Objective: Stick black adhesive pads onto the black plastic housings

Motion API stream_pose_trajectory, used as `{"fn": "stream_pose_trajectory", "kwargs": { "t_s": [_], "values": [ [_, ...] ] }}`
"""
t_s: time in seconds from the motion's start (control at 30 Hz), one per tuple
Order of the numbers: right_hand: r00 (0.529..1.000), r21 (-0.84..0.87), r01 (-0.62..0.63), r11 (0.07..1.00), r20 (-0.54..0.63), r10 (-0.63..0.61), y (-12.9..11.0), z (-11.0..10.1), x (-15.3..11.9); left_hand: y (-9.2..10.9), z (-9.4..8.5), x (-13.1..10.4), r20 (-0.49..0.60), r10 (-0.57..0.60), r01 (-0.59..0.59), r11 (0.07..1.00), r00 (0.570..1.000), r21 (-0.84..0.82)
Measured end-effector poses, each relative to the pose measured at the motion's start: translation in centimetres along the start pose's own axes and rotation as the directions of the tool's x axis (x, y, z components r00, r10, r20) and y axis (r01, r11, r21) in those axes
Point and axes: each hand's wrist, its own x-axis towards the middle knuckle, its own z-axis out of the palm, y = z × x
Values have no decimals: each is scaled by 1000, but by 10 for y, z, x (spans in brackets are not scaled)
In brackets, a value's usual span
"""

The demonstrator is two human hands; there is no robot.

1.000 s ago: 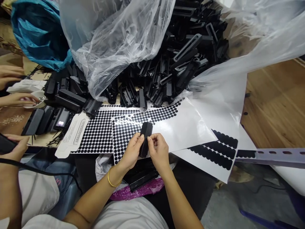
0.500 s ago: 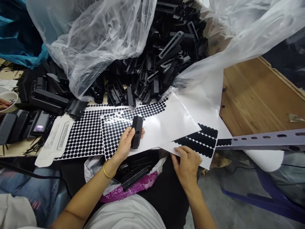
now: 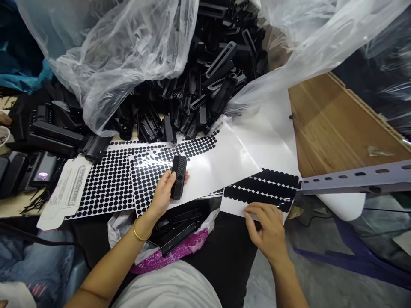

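- Head view: the left hand (image 3: 164, 191) keeps its grip closed around a textured black casing (image 3: 178, 177), mid-frame.
- Right hand (image 3: 266, 226), lower right, meets the black-strip sheet (image 3: 260, 192); cannot tell whether it pinches.
- Dot sheet (image 3: 221, 167), mid-frame, seems partly used; dots remain.

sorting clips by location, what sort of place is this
Probably a small assembly workshop: black plastic casings lie in a big heap, sheets of round black stickers are spread in front of them, and the left hand holds a single textured black casing.
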Motion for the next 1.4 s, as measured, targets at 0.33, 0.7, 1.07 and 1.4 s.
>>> {"fn": "stream_pose_trajectory", "kwargs": {
  "t_s": [0.33, 0.7, 1.07, 1.4],
  "values": [
    [998, -290, -50, 956, 28, 61, -20, 45, 51, 0, -1, 2, 27, -20, 19, 1000, 999, 22],
    [980, -205, 9, 979, 198, 33, -18, 18, 46, 3, 0, 0, 25, -66, 65, 998, 998, 13],
    [998, 96, -41, 995, 44, 37, -31, 23, 37, 12, 3, -13, 80, -167, 166, 986, 983, 20],
    [799, 802, -530, 277, 362, 481, -93, 30, 53, 5, 8, -36, 378, -383, 403, 915, 843, 28]
  ]
}}
